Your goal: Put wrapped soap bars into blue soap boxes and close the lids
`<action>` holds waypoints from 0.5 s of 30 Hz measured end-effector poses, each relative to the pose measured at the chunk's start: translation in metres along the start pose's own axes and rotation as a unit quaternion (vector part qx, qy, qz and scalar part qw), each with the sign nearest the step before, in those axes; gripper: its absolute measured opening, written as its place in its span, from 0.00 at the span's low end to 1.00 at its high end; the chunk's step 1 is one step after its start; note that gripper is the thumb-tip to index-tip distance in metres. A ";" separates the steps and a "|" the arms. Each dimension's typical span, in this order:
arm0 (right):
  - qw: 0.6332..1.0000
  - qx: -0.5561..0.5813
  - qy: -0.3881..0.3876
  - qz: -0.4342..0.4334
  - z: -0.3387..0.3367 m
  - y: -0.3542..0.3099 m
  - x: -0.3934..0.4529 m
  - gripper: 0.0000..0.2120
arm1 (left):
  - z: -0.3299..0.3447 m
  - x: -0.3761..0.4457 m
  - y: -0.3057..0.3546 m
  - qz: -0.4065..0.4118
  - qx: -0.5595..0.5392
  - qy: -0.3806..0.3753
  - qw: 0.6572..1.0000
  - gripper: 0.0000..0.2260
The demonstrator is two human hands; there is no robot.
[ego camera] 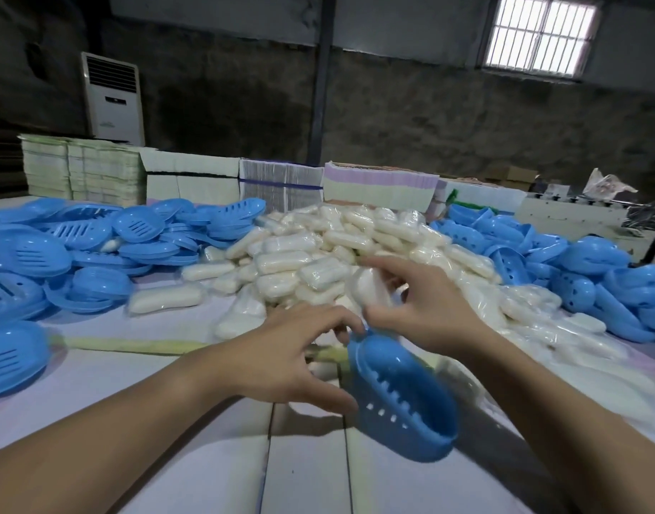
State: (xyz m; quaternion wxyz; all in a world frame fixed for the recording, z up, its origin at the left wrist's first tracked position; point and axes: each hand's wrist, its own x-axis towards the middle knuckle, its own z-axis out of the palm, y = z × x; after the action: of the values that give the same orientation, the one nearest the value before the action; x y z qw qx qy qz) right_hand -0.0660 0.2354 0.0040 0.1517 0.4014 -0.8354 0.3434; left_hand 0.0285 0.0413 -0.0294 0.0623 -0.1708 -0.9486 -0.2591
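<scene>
a blue soap box (400,395) is held tilted above the near part of the counter (170,421), its slotted, holed underside facing the camera. the left hand (281,358) has its grip on the box's upper end, fingertips curled at the rim and thumb reaching toward its side. just above the box, the right hand (426,302) holds a wrapped soap bar (370,287), its grip closed around the clear wrapper with the fingers curled over the bar's far side. behind both hands a heap of wrapped soap bars (318,250) spreads across the middle of the counter. blue box halves lie piled on the left (77,243) and on the right (578,265). stacks of flat cartons (244,183) line the counter's far edge, and a white air conditioner (112,100) stands against the dark wall under a barred window (541,33).
</scene>
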 end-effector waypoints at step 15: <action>0.959 0.228 0.161 0.053 -0.011 0.012 0.002 0.24 | 0.022 -0.001 0.031 0.197 0.148 -0.014 0.969 0.17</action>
State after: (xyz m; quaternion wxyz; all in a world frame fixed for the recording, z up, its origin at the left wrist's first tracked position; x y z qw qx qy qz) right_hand -0.0762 0.2473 0.0076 0.1708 0.3199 -0.7194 0.5924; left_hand 0.0399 0.0772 -0.0344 0.1236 -0.3462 -0.9250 -0.0962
